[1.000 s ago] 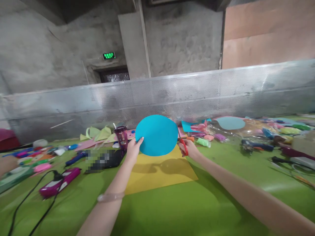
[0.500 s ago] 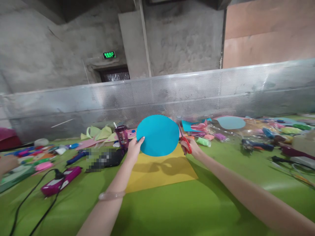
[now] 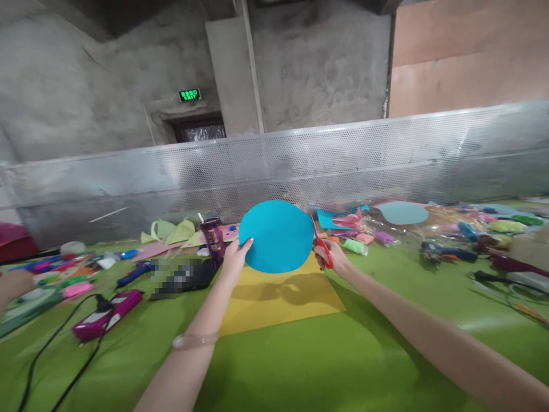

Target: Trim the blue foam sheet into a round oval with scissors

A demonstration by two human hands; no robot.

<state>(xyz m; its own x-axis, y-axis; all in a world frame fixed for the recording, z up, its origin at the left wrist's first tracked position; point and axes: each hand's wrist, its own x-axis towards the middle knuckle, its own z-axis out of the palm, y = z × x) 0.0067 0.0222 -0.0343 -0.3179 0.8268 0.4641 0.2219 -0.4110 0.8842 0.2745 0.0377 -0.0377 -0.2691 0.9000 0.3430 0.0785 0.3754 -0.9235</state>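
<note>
A rounded blue paper piece (image 3: 277, 236) is held up at the centre, its left edge pinched by my left hand (image 3: 236, 258) with the thumb on the front face. My right hand (image 3: 333, 257) is closed around the red handles of a pair of scissors (image 3: 328, 254). The blades point upward along the right edge of the blue paper, at or very close to it; I cannot tell whether they touch. Below the paper, a yellow sheet (image 3: 287, 300) lies flat on the green table (image 3: 326, 366), with shadows of the hands and paper on it.
On the left are a purple power strip (image 3: 107, 315) with a black cord, a dark cup with a straw (image 3: 213, 237) and a black pouch (image 3: 193, 280). A blue glue gun (image 3: 450, 252) and bagged clay (image 3: 355, 247) lie right. Another person's hand (image 3: 15, 284) shows far left.
The blue paper has shifted very slightly to the right, against the scissor blades. Both hands keep almost the same place and grip.
</note>
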